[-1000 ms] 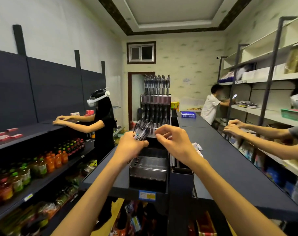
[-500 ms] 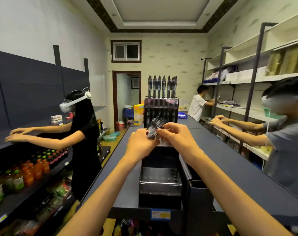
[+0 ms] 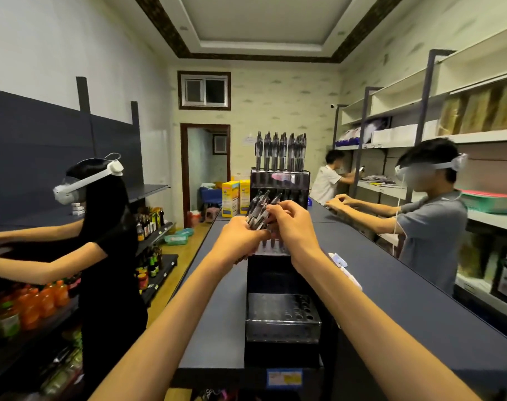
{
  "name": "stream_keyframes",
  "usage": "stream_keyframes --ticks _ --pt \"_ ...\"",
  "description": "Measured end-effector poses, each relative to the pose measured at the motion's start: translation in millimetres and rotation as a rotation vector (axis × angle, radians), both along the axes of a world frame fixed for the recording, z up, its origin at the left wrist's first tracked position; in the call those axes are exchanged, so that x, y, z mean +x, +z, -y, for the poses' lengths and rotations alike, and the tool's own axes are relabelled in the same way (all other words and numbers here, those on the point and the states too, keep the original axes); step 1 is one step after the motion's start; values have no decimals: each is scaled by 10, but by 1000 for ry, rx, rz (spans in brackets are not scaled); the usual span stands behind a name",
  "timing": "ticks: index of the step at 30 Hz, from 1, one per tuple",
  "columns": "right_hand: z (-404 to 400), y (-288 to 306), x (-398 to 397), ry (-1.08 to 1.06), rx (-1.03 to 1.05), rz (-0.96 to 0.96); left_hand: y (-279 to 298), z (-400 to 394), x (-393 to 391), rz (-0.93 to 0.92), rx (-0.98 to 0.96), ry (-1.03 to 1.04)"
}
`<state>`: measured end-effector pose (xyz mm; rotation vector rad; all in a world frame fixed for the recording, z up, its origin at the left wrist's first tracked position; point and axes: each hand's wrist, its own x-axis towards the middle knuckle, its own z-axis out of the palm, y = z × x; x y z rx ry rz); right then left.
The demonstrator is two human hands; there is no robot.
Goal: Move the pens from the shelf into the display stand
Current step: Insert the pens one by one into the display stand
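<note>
Nearest on the shelf top (image 3: 405, 302), close to its front edge: bottom tier of the display stand (image 3: 282, 316), rows of holes open and unfilled. Above that tier, both hands meeting over the middle step. Left hand (image 3: 240, 238) curled round a bundle of pens (image 3: 258, 211), tips fanned up and away. Right hand (image 3: 290, 219) with fingertips pinched at the top of the bundle, apparently teasing one pen loose; whether it already has a single pen free, cannot tell.

Step in hand, by judgement: separating one pen for insertion. Next move likely calls for drawing that pen clear, turning it upright and lowering it straight into a vacant hole, without snagging neighbours.

Just under the hands: a few pens already standing in the middle tier. Beyond: top tier full, a row of upright pens (image 3: 281, 151) close behind the bundle, so little room to swing backward. Open shelf top to the right; left edge just beside the stand, with a drop to the aisle. Farther off, other people at the side shelves, well apart.
</note>
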<state>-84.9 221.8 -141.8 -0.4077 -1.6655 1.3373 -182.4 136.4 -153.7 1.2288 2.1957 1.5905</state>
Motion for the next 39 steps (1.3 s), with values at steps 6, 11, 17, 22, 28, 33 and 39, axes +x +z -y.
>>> stream_keyframes --ticks 6,11,17,22,28,33,39 --pt "-76 61 -73 -11 -51 -45 -33 -1 -29 59 72 -95" --pt "-151 157 -101 57 -93 -161 -33 20 -63 46 84 -112" --pt "-424 345 -34 -66 35 -164 -59 78 -167 144 129 43" --pt "-483 278 -84 -262 439 26 -16 166 -256 64 127 122" --pt "-419 243 -198 -295 616 29 -35 230 -308 -129 -20 225" --pt "-472 194 -276 -279 647 128 -51 269 -373 -129 52 313" --pt "-501 176 -339 -369 698 229 -27 240 -376 -100 82 277"
